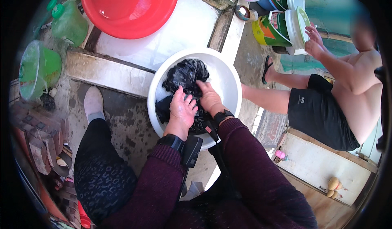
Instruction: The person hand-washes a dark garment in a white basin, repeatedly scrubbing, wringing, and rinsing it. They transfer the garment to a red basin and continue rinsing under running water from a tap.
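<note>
A bundle of wet black cloth [186, 73] with some suds on it lies in a white plastic basin [234, 88]. My left hand [182, 111] is over the near part of the bundle, palm turned up and fingers apart, with wet skin. Against the bundle's right side rests my right hand [210, 98]. Its fingertips are partly lost in the dark folds, so its grip is unclear. Both wrists wear dark straps, and a black box-shaped device [192, 152] sits at the left one. More of the cloth is hidden under my hands and wrists.
A large red basin [131, 20] stands on a white slab beyond. A green bucket [46, 73] and green jug [69, 24] are at left, above stacked bricks [43, 146]. At right, a seated person [352, 82] touches a lidded bucket [275, 27]; one leg reaches the basin's side.
</note>
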Available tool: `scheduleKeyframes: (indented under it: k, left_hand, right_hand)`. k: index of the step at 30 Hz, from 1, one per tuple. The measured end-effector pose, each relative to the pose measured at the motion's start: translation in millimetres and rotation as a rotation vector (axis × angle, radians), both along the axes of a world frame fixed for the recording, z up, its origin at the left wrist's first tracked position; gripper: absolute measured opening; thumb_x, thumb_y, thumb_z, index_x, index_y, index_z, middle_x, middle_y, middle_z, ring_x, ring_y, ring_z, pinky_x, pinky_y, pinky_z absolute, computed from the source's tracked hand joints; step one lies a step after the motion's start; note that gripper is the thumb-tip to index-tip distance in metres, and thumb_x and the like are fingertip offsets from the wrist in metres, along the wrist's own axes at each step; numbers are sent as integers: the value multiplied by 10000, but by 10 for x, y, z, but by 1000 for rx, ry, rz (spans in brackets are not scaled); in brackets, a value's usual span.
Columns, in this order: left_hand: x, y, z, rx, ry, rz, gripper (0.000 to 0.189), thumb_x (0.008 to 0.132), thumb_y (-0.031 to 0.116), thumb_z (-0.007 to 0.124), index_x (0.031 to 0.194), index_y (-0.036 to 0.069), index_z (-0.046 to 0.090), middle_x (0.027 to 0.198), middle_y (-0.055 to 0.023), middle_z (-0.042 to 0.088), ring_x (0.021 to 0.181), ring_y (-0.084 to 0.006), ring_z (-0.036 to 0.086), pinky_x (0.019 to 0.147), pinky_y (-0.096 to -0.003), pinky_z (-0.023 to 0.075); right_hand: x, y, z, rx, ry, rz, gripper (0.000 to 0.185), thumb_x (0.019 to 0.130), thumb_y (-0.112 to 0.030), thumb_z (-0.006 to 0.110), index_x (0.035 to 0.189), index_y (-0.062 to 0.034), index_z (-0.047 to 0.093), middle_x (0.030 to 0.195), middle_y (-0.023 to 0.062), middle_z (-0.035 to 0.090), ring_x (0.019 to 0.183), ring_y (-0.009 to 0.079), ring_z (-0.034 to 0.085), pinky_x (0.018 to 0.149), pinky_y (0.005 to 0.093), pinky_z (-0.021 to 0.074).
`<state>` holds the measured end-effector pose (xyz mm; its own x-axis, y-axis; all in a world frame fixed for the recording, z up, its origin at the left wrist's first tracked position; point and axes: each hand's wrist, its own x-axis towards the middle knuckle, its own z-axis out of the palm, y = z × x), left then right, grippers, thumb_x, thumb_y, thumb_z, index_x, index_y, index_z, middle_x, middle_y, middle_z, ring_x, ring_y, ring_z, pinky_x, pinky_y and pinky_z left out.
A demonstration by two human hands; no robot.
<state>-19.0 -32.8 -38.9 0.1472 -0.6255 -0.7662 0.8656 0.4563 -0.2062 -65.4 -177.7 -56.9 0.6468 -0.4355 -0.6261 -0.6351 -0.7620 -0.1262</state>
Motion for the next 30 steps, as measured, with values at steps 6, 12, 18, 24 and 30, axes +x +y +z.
scheduleKeyframes:
  k: [6,12,18,24,30]
  left_hand:
    - [139,21,163,-73,-65,-49,862,872,634,521,1442,25,303,1448,-176,379,1338,-318,353,1127,-476,211]
    - [-77,72,149,-176,-126,-135,415,938,402,577,1161,52,591,1000,-95,649,891,-195,629,810,-353,524]
    - [-276,-225,201,138,-144,-72,332,942,308,577,1117,27,604,1008,-93,636,872,-204,614,761,-362,510]
    - [-46,-284,334,109,-224,-82,460,879,396,653,1131,12,616,1052,-103,643,973,-235,586,905,-398,437]
    - [56,-66,17,3,-167,-97,1055,854,614,569,1529,102,-61,1581,-228,-49,1462,-397,-14,1168,-484,31]
  right_hand:
    - [-90,245,618,569,-132,-331,498,722,-37,613,1218,-74,607,1082,177,665,977,255,646,889,310,489]
    - [-312,853,1369,784,-309,-693,296,817,-140,712,1079,-40,616,915,1,636,865,134,586,820,285,477]
    - [-20,506,948,80,-511,-405,309,912,-254,573,1075,7,595,935,288,648,925,433,630,814,441,495]
    - [152,-239,417,-269,-351,-367,436,938,-378,493,1107,20,549,1021,340,614,1014,470,581,910,486,444]
    - [-135,-107,-42,-64,-4,274,589,845,-86,542,1414,-130,397,1320,253,437,1127,446,528,985,446,445]
